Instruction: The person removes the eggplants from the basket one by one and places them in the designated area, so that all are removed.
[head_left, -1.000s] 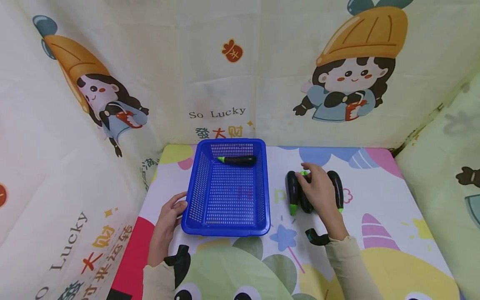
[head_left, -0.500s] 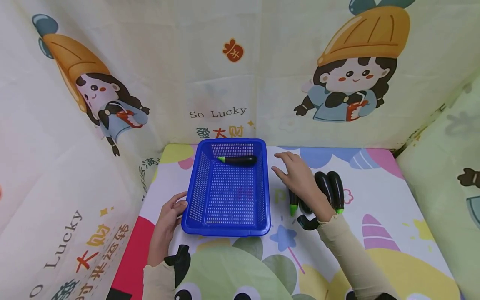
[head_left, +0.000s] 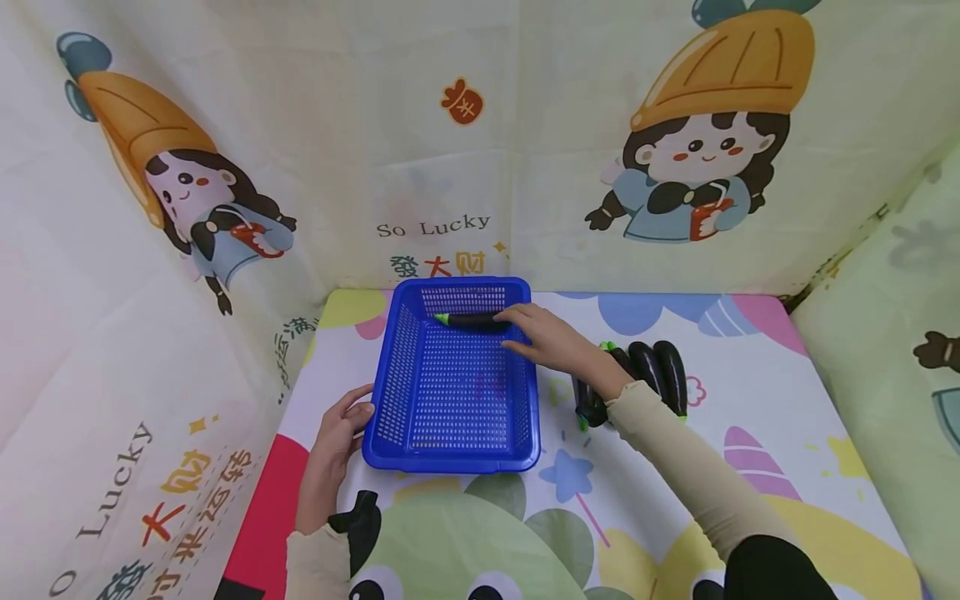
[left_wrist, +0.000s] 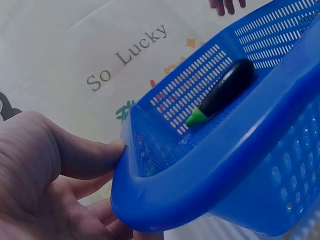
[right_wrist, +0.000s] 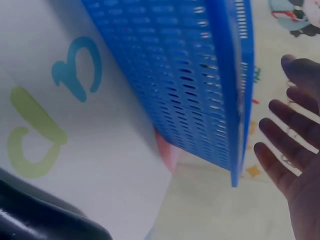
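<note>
A blue plastic basket (head_left: 450,463) stands on the table, with one dark eggplant (head_left: 467,322) with a green tip lying across its far end. My left hand (head_left: 335,450) holds the basket's left side; in the left wrist view the thumb (left_wrist: 92,157) presses the rim (left_wrist: 200,175) while fingers lie below it. Over the basket's right rim reaches my right hand (head_left: 555,340), its fingertips overlapping the eggplant's dark end. Its fingers look spread and hold nothing in the right wrist view (right_wrist: 300,135). Several more eggplants (head_left: 670,371) lie right of the basket, partly hidden by the right arm.
A colourful printed cloth covers the table (head_left: 577,508). Patterned cloth walls (head_left: 555,167) rise behind and at both sides, close to the basket's far edge. In the right wrist view a dark eggplant (right_wrist: 40,220) lies beside the basket's perforated wall (right_wrist: 185,90).
My right hand has left the eggplants on the table and moved left, past the basket's right rim and over it. The left hand and basket have stayed put.
</note>
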